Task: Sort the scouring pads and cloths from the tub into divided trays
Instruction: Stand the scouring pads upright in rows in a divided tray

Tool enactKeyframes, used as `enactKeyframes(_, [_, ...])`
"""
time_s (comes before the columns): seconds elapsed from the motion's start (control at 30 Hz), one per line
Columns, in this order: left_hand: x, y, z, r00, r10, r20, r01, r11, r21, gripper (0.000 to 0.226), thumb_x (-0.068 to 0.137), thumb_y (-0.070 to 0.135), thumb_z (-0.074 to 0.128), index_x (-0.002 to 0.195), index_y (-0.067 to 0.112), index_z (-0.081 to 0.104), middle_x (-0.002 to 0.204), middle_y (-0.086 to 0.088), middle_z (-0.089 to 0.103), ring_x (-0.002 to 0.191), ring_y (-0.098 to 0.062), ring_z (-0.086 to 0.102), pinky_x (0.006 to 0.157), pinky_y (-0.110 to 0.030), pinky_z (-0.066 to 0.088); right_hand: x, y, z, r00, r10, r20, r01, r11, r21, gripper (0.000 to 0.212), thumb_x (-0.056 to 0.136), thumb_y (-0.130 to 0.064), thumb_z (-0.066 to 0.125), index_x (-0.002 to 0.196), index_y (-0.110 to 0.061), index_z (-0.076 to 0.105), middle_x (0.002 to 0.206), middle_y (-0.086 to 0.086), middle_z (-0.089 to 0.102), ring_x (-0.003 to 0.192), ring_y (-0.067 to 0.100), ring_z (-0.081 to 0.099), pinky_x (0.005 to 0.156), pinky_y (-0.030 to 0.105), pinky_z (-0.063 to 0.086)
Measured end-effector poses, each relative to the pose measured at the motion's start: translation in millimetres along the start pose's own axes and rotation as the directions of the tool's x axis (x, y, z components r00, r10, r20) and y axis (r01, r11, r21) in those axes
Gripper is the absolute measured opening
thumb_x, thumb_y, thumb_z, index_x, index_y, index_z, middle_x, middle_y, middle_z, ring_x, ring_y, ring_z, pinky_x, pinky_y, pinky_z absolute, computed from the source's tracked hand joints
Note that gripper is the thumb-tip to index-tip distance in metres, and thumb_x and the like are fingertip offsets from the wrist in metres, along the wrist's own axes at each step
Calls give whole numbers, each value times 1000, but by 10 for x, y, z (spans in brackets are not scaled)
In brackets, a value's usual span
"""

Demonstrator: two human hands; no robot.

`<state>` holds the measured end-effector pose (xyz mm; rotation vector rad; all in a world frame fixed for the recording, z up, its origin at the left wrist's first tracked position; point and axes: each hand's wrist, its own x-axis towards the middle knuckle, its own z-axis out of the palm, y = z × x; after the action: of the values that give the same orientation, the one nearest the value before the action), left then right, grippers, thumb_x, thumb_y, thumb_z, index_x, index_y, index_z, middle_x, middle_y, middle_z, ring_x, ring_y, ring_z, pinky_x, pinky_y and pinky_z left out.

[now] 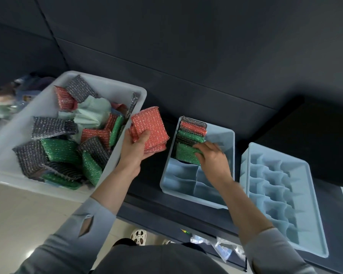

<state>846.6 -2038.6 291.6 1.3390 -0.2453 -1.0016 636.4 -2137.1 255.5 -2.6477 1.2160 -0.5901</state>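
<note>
Fingers of the right hand (213, 157) pinch a green pad (186, 155) in the tray (231, 135); left hand (136, 146) clasps red pads (150, 129).

Blurred clutter (6, 95) behind the tub (115, 91) — too smeared to identify.

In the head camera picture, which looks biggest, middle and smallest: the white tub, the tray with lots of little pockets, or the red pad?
1. White tub, biggest.
2. Tray with little pockets.
3. Red pad, smallest, held in the left hand.
</note>
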Motion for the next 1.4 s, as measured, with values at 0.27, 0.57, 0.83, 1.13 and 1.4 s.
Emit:
enactKeyframes(0.27, [-42, -32, -30, 999, 37, 36, -39, 998, 43, 36, 94, 22, 62, 125, 26, 45, 116, 11, 61, 107, -13, 62, 85, -41, 57, -11, -42, 293, 998, -35, -55, 35, 999, 4, 29, 66, 12, 77, 87, -6, 71, 84, 6, 69, 76, 30, 63, 55, 36, 56])
enactKeyframes(0.57, [-69, -84, -4, 990, 46, 136, -65, 988, 139, 30, 93, 22, 62, 118, 30, 47, 110, 9, 64, 101, -10, 65, 80, -33, 58, 185, -282, 73, 981, 151, -120, -121, 966, 228, 15, 87, -31, 72, 92, -17, 74, 86, -3, 67, 81, 17, 60, 71, 27, 52])
enactKeyframes(0.83, [-132, -91, 180, 968, 27, 251, -72, 983, 168, 45, 93, 48, 50, 129, 22, 47, 119, -1, 62, 103, -16, 67, 78, -32, 59, 373, -517, -75, 912, 312, 268, -411, 692, 594, 24, 84, -32, 75, 94, -12, 67, 91, -3, 72, 84, 15, 68, 84, 35, 56])
enactKeyframes(1.13, [-110, -92, 28, 981, 94, 167, -126, 972, 197, 27, 97, 10, 54, 121, 20, 46, 106, 9, 58, 94, -2, 60, 86, -31, 55, 95, -153, -130, 836, 503, 219, -482, 483, 731, 19, 88, -23, 70, 106, -20, 64, 88, -3, 74, 80, 16, 70, 77, 35, 55])
enactKeyframes(1.4, [-62, -60, -65, 987, 131, 97, -144, 979, 145, 34, 98, 8, 52, 131, 15, 45, 110, 7, 60, 98, -3, 61, 79, -25, 56, -222, -56, -53, 989, 107, -105, -101, 993, 54, 26, 78, -18, 81, 102, -18, 72, 89, 2, 74, 79, 25, 70, 63, 35, 57])
